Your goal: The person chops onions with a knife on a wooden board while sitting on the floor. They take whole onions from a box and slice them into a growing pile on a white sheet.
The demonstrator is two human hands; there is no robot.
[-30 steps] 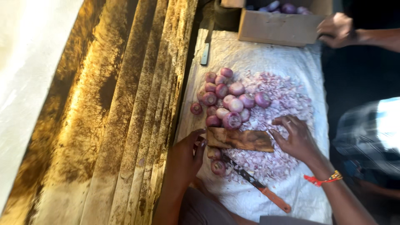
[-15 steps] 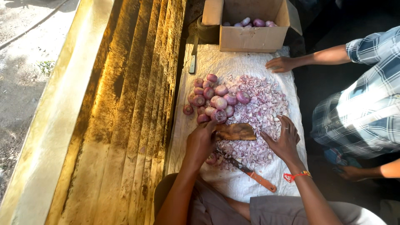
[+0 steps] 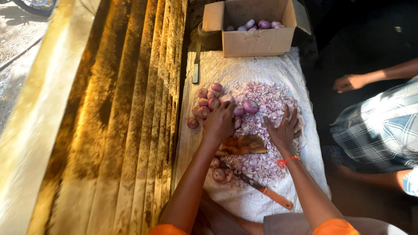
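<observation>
Head view: my left hand (image 3: 220,122) is resting, fingers curled, on the whole onions (image 3: 208,102), while my right hand (image 3: 284,128) is pressing flat and wide on the chopped onion pile (image 3: 265,98). I judge gathering needs care near the knife (image 3: 257,186) beside the wooden board (image 3: 244,145).

Outdoor, street-side food-prep spot; informal, not a fitted kitchen. Work done at ground level on a white woven sack (image 3: 244,72) spread flat, beside ribbed, rusty metal sheeting (image 3: 130,117) lit by strong sun. Wet pavement (image 3: 17,65) at far left. Heap of chopped onion pieces (image 3: 270,100) and whole peeled onions (image 3: 204,102) lie straight on the sack. Open cardboard box (image 3: 254,41) holds more onions. Small wooden board (image 3: 244,145), orange-handled knife (image 3: 261,189). A second person in a checked garment (image 3: 374,130) sits close by.
</observation>
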